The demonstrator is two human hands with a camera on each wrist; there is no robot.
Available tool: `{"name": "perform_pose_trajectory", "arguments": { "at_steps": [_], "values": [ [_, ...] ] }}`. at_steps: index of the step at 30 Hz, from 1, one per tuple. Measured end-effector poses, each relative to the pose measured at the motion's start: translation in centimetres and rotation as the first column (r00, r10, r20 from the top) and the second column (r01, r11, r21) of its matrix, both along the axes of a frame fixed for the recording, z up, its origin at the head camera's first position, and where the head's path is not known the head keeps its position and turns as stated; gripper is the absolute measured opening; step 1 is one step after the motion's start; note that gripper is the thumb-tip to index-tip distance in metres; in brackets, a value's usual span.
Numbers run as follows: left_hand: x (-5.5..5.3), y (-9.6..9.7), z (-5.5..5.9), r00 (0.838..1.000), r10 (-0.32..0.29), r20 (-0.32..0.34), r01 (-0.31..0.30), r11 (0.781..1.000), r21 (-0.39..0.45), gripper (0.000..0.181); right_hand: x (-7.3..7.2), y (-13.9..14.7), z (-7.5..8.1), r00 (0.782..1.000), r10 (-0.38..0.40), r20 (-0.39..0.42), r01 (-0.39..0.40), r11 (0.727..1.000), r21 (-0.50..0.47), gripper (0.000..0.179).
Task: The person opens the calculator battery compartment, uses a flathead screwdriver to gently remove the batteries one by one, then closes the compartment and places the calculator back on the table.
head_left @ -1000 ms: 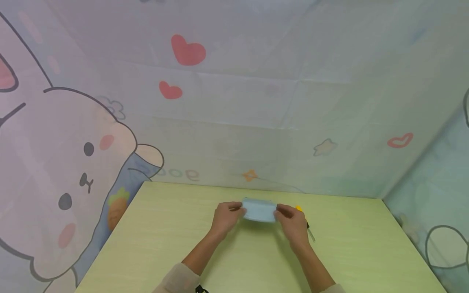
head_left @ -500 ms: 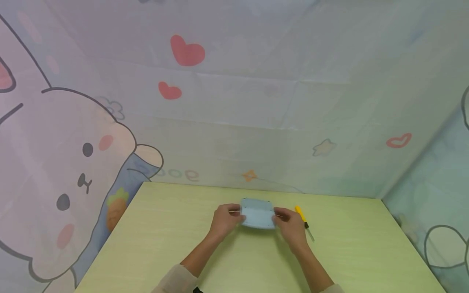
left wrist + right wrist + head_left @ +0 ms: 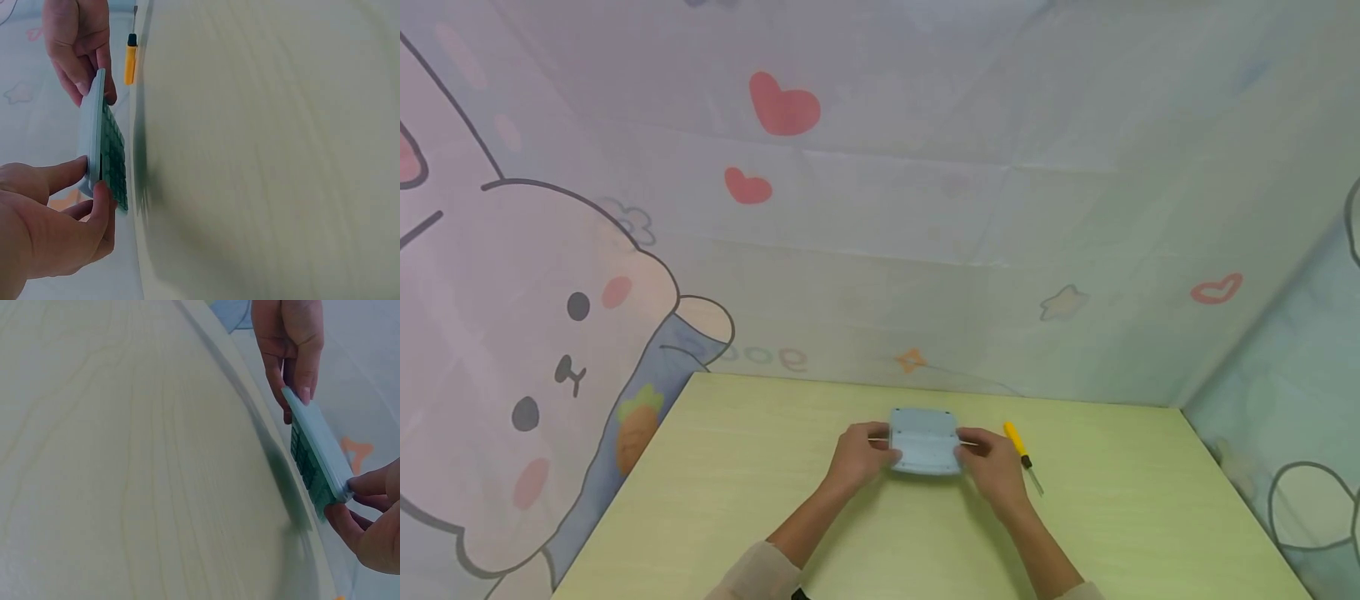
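Pale blue keypad device (image 3: pixel 927 442): back upward with dark dots at corners, keys facing down, suspended above the table (image 3: pixel 760 475). Left hand (image 3: pixel 856 457) and right hand (image 3: pixel 997 473) pinch opposite ends. Screwdriver (image 3: pixel 1026 460) just beside right hand. Table's far edge near; surface extends widely leftward.

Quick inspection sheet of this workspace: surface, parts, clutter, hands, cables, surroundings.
Surface: pale yellow-green table, wood-grained.
Job's things: light-blue keypad device, held off the table with its keys facing down.
Clutter: yellow-handled screwdriver lying on the table beside the right hand; small black item at the head view's lower edge, cut off, unidentified.
Grippers: left hand grips the device's left edge, right hand its right edge.
Cables: nothing seen.
Surroundings: cartoon-printed backdrop behind the table.
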State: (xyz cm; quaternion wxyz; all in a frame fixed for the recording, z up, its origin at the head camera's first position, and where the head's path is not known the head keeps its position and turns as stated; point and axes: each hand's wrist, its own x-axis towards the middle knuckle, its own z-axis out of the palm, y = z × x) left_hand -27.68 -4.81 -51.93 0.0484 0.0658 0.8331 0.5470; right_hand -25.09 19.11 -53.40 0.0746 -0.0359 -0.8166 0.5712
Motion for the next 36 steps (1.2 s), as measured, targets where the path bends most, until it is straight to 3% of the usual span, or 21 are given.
{"name": "perform_pose_trajectory", "arguments": {
  "at_steps": [10,19,36],
  "values": [
    [0.1,-0.1,-0.8,1.0,0.009,0.018,-0.009,1.0,-0.015,0.052,0.0,0.0,-0.3,0.999,-0.019,0.03,0.02,1.0,-0.001,0.026],
    [-0.2,-0.1,-1.7,1.0,0.012,-0.006,-0.012,1.0,-0.025,0.052,0.0,-0.3,-0.2,0.998,-0.048,0.045,0.047,0.999,0.017,0.023],
    [-0.2,0.2,-2.9,0.999,0.033,-0.032,-0.034,0.999,-0.032,0.052,-0.6,0.0,-1.8,0.997,-0.048,0.061,0.044,0.997,0.06,0.021]
  ]
}}
